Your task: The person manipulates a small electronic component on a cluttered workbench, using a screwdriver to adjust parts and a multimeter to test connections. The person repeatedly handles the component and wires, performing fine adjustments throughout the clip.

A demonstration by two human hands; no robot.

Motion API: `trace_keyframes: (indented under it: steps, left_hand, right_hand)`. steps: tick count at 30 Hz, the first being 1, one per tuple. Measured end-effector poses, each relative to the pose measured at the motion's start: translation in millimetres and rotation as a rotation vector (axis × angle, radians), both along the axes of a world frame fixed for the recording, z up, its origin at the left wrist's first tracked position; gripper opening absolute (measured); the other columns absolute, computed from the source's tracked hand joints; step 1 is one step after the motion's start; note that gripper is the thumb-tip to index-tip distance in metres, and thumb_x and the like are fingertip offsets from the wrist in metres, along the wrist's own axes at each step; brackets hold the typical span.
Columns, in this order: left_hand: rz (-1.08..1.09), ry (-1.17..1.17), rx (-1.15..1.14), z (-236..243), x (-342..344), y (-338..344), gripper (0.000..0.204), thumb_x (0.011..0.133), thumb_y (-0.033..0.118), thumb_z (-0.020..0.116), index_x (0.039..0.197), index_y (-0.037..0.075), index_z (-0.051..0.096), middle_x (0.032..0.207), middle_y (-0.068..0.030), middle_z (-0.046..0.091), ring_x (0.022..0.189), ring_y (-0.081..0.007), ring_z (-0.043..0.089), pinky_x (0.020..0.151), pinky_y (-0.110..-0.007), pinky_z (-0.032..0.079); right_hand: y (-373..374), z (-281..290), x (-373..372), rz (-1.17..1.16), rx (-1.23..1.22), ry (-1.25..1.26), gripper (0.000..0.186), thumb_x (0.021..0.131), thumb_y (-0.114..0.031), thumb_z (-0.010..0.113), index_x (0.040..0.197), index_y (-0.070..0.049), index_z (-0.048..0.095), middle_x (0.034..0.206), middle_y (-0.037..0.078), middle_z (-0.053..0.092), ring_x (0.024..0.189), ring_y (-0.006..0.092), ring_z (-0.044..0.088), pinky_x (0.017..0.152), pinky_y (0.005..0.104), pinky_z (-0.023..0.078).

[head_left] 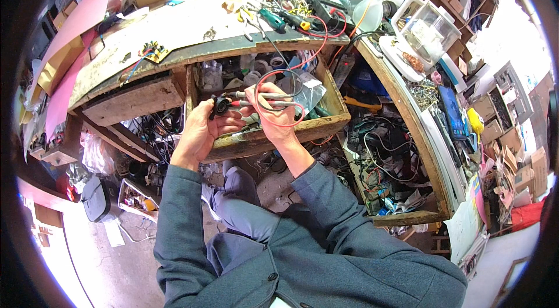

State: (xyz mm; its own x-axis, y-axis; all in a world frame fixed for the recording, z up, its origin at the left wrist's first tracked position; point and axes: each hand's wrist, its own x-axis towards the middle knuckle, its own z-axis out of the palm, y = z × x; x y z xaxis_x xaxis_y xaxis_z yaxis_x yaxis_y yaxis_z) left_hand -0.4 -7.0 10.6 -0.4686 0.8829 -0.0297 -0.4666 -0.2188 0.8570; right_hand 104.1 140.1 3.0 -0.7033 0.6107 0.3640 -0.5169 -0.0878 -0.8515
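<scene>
My left hand [201,130] is closed around a small round black part [220,105] with thumb and fingers, above an open wooden drawer [273,136]. In my right hand [276,116] are two slim test probes [272,96], gripped together, their front ends pointing at the black part. Whether the tips touch it I cannot tell. A red lead [315,55] and a black lead loop from the probes over the drawer, up to the bench beside a dark box-shaped meter [325,0]. Small jars, clear bags and loose parts fill the drawer beneath my hands.
On the bench top [192,22] lie a small wired circuit board [152,52], a green-handled screwdriver [272,20] and tangled wires. At right, an open compartment [387,162] is full of cables. A clear plastic container [428,31] and a blue phone-like device [452,111] rest on the side bench.
</scene>
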Motion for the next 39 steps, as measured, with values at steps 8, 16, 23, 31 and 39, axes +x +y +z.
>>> trace_keyframes:
  steps: [8, 16, 23, 31, 39]
  left_hand:
    - [-0.002, 0.003, -0.002, 1, 1, 1, 0.049, 0.104, 0.032, 0.031, 0.126, -0.006, 0.054, 0.113, -0.0240, 0.067, 0.092, -0.0299, 0.069, 0.085, -0.041, 0.057]
    - [0.009, -0.007, -0.009, 2, 1, 1, 0.049, 0.104, 0.032, 0.032, 0.126, -0.006, 0.054, 0.112, -0.0236, 0.068, 0.091, -0.0299, 0.069, 0.084, -0.040, 0.057]
    - [0.031, -0.003, -0.006, -2, -2, -1, 0.052, 0.104, 0.034, 0.031, 0.125, -0.007, 0.055, 0.109, -0.0225, 0.068, 0.090, -0.0289, 0.070, 0.084, -0.039, 0.058]
    - [0.042, -0.096, 0.015, -4, -4, 2, 0.054, 0.105, 0.038, 0.032, 0.122, -0.007, 0.057, 0.106, -0.0223, 0.069, 0.092, -0.0285, 0.070, 0.086, -0.040, 0.057]
    - [-0.004, -0.092, -0.011, -6, -7, 1, 0.058, 0.105, 0.039, 0.032, 0.121, -0.010, 0.057, 0.108, -0.0264, 0.069, 0.098, -0.0337, 0.069, 0.091, -0.043, 0.056]
  right_hand:
    - [0, 0, 1, -0.011, -0.004, -0.014, 0.013, 0.092, -0.012, 0.070, 0.095, 0.000, 0.066, 0.082, 0.005, 0.068, 0.064, 0.0138, 0.067, 0.057, 0.0249, 0.054]
    - [1, -2, -1, -0.012, -0.009, 0.008, 0.012, 0.093, -0.012, 0.069, 0.094, -0.001, 0.065, 0.083, 0.005, 0.068, 0.063, 0.0136, 0.067, 0.055, 0.0242, 0.054]
    - [-1, 5, -1, -0.055, 0.009, -0.023, 0.014, 0.094, -0.012, 0.068, 0.095, 0.000, 0.064, 0.082, 0.007, 0.068, 0.065, 0.0148, 0.068, 0.055, 0.0246, 0.053]
    - [0, 7, 4, -0.081, 0.061, -0.026, 0.012, 0.092, -0.007, 0.067, 0.099, 0.001, 0.063, 0.085, 0.012, 0.071, 0.065, 0.0180, 0.070, 0.059, 0.0268, 0.057]
    - [6, -1, -3, -0.104, 0.113, -0.029, 0.014, 0.092, -0.011, 0.070, 0.087, 0.001, 0.063, 0.073, 0.004, 0.065, 0.060, 0.0116, 0.064, 0.054, 0.0254, 0.054]
